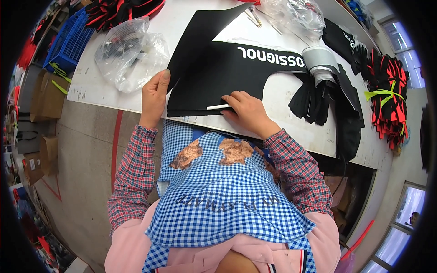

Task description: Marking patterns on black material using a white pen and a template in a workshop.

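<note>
Black fabric (207, 75) with bold white lettering (upside down from here) lies flat on the white counter (88, 86); the left grip (154, 96) pinches its edge, the right grip (248, 111) clasps a slim white stick (216, 107).

You wear a blue-and-white checked apron (218, 225) with brown patches (236, 152) over a pink top (127, 248), plus red-and-navy plaid sleeves (135, 175).

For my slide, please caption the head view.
Left hand touches layered black fabric panels; right hand holds thin white stick.

White table (86, 87); grey floor (86, 141), red stripe (117, 141); bright windows (409, 59) at right.
</note>
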`<move>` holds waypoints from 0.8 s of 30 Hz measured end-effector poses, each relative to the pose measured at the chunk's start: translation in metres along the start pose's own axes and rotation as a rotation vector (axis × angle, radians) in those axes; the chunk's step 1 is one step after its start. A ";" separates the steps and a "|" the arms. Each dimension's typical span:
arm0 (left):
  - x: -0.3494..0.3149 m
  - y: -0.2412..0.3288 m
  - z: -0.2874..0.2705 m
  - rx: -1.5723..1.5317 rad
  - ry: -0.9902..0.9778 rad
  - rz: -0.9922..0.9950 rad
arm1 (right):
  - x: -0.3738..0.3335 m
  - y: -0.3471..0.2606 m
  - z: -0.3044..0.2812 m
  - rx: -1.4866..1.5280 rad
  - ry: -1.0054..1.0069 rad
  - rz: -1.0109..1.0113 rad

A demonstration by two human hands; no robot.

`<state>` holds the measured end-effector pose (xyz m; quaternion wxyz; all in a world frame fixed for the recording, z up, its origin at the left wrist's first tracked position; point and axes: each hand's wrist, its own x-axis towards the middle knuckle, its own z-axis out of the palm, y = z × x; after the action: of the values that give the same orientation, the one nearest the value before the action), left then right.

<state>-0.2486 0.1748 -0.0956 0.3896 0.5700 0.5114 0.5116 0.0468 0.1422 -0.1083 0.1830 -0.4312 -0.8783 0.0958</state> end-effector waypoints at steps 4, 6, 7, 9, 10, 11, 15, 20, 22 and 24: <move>0.000 -0.001 0.002 -0.012 0.012 -0.006 | 0.002 0.007 -0.004 0.040 -0.052 0.075; 0.000 -0.004 0.000 -0.025 0.020 0.002 | 0.001 0.011 -0.001 0.050 -0.059 0.053; 0.000 -0.005 0.000 -0.037 0.027 0.008 | 0.001 0.012 -0.001 0.049 -0.058 0.051; 0.000 -0.007 -0.001 -0.044 0.024 -0.001 | 0.002 0.012 -0.003 0.029 -0.059 0.000; 0.000 -0.008 -0.001 -0.051 0.020 -0.012 | 0.003 0.011 -0.003 0.029 -0.058 0.000; 0.000 -0.009 0.000 -0.051 0.021 -0.011 | 0.004 0.009 -0.004 0.011 -0.066 -0.032; -0.003 -0.003 0.005 -0.059 0.023 -0.033 | 0.007 0.008 -0.005 -0.046 -0.094 -0.101; -0.003 -0.006 0.002 -0.032 0.030 -0.025 | 0.007 0.016 -0.004 -0.008 -0.114 -0.104; -0.003 -0.007 0.000 -0.042 0.017 -0.008 | 0.009 0.017 -0.004 0.027 -0.126 -0.090; -0.003 -0.005 0.001 -0.032 0.021 -0.013 | 0.010 0.017 -0.007 0.065 -0.118 -0.086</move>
<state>-0.2488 0.1724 -0.1011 0.3967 0.5549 0.5109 0.5231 0.0563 0.1608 -0.1056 0.1488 -0.3804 -0.9017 0.1418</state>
